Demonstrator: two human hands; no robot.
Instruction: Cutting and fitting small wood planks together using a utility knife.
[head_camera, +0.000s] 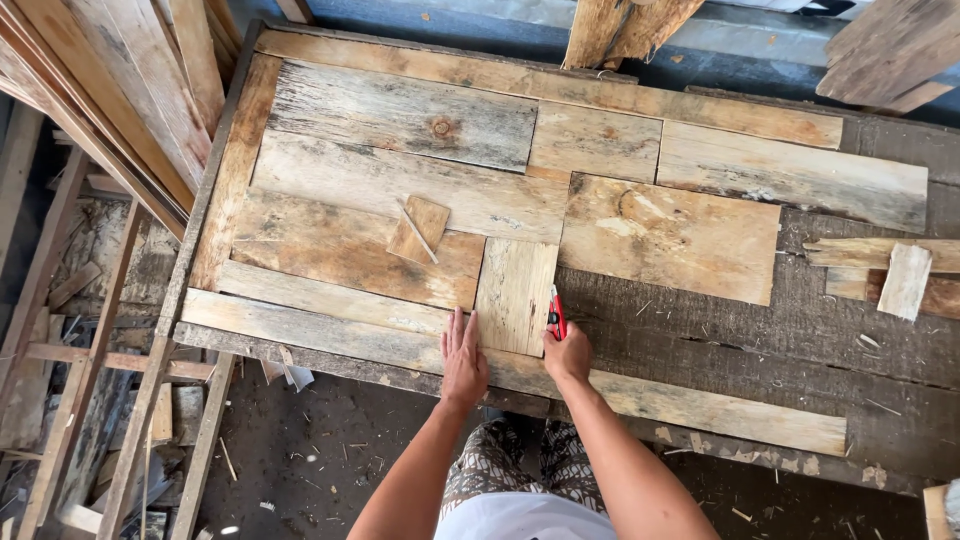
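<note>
On a weathered worktop (800, 330) patched over with scrap boards, a person bends over a small upright rectangle of pale wood (516, 295) set among larger pieces. No packages, labels or signs can be seen anywhere in the frame. Grey and tan boards of uneven length cover most of the top, framed by a long plank (700, 405) along the near edge and another down the left side. A small square offcut (419, 229) lies tilted on the boards with a thin sliver across it. At far right a short pale block (905, 281) rests across two narrow strips. Bare dark sheet shows on the right half, scattered with chips. Stacked planks (110, 90) lean at upper left, and the dirt floor (310, 450) below is littered with shavings and slats.

The left hand (463, 358) lies flat, fingers together and stretched out, pressing on the boards just beside the pale rectangle's lower left corner. The right hand (567, 352) is closed around a red marker (556, 313), its tip against the rectangle's right edge near the lower corner. Patterned trousers and a white shirt hem show between the forearms.
</note>
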